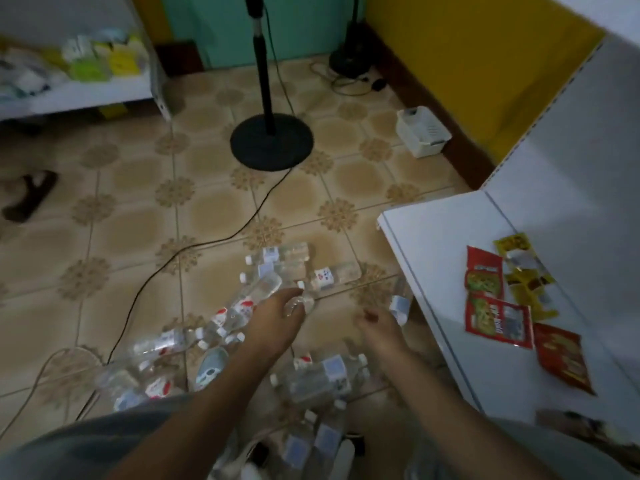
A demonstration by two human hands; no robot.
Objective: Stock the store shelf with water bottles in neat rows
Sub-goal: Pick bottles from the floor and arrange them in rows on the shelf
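**Clear plastic water bottles scattered on patterned beige floor tiles**

Nearest, several clear plastic water bottles point(322, 374) lying on the patterned beige tiled floor point(138, 209), between both forearms. Left hand point(273, 320) with fingers curled over one lying clear bottle point(298, 303). Right hand point(375, 329) blurred, fingers loosely curled; grip not determinable, just beside a blue-labelled bottle point(400, 301) against the front edge of the white metal shelf point(433, 237). On the shelf, red and yellow snack packets point(498, 303). Farther off, round black stand base point(272, 140) and white plastic basket point(423, 131).
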